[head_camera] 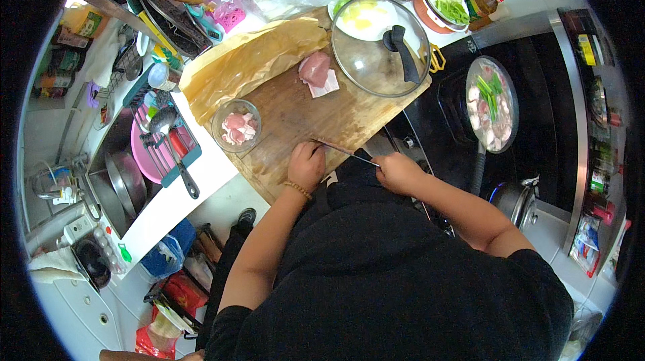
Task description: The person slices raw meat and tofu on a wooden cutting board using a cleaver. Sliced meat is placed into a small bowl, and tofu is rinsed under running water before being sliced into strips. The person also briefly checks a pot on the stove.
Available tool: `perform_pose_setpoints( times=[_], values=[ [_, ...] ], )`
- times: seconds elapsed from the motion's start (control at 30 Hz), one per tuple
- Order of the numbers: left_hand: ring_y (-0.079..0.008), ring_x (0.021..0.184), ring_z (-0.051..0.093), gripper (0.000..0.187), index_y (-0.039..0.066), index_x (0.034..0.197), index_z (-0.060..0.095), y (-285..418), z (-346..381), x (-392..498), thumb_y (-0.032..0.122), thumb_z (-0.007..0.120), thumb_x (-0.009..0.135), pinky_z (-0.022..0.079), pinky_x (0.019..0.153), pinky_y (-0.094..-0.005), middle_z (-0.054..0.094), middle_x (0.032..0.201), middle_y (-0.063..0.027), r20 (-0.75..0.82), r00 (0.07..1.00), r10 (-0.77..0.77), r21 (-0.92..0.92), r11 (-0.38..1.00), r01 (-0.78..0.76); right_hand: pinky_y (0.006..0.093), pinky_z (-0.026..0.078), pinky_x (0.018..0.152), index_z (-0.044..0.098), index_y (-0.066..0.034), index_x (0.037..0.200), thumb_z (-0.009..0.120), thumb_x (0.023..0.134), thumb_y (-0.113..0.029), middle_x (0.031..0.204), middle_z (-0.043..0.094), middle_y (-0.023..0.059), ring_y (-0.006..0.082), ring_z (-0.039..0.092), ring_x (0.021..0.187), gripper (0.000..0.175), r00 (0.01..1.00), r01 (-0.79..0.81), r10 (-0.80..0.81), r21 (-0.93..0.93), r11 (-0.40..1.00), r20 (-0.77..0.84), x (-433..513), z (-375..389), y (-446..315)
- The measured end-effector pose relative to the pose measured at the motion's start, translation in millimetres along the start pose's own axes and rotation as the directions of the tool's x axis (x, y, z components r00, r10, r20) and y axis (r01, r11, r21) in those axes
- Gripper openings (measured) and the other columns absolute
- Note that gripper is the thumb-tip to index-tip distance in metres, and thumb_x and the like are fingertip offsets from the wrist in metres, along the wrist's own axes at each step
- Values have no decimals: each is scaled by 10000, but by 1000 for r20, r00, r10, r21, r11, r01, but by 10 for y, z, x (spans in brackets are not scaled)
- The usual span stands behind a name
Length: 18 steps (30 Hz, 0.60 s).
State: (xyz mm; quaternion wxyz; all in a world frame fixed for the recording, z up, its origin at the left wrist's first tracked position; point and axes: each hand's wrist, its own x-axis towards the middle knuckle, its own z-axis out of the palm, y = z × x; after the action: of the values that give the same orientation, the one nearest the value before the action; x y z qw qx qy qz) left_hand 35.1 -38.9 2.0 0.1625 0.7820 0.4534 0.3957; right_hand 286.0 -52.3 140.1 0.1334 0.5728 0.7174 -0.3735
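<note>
My right hand (398,172) grips the handle of a kitchen knife (347,150), seen nearly edge-on over the near side of the wooden cutting board (282,94). Close to the blade's far end is my left hand (306,163), its fingers curled down at the board. What lies under those fingers is hidden. A glass bowl (237,126) of cut raw meat pieces stands at the board's left corner. Farther back, a lump of raw meat (315,69) rests partly on a pale square piece (324,84) whose material I cannot tell.
Crumpled brown paper (252,66) covers the board's back left. A glass lid (373,76) overlaps its back right and a plate. On the black stove (534,89) sits a pan (513,124) of food, handle towards me. Another person's arm (136,355) shows at bottom left.
</note>
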Motion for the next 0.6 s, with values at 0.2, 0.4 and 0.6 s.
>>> perform_pose_setpoints(
  times=[0.2, 0.4, 0.6],
  values=[
    [-331, 972, 635, 133, -5, 925, 709, 50, 42, 25, 11, 681, 796, 540, 866, -422, 661, 989, -139, 19, 999, -48, 29, 998, 47, 561, 565, 788, 702, -23, 1083, 589, 899, -161, 887, 714, 264, 456, 699, 833, 256, 999, -3, 2, -26, 1000, -33, 94, 92, 84],
    [-344, 983, 625, 155, -16, 944, 715, -5, 81, 70, 14, 696, 794, 535, 880, -434, 666, 1009, -151, -23, 997, -73, 19, 997, 73, 567, 564, 776, 697, -20, 1046, 594, 901, -171, 855, 709, 266, 463, 695, 806, 233, 997, 31, -34, -36, 999, -65, 180, 75, 111],
    [-343, 980, 627, 173, -2, 960, 724, 29, 17, 157, -1, 696, 789, 536, 876, -432, 668, 1012, -147, 12, 992, -123, 4, 992, 123, 565, 566, 778, 709, -36, 1034, 602, 897, -183, 854, 710, 264, 459, 698, 811, 228, 988, 36, -38, -19, 999, -147, 181, -8, 80]
  ],
)
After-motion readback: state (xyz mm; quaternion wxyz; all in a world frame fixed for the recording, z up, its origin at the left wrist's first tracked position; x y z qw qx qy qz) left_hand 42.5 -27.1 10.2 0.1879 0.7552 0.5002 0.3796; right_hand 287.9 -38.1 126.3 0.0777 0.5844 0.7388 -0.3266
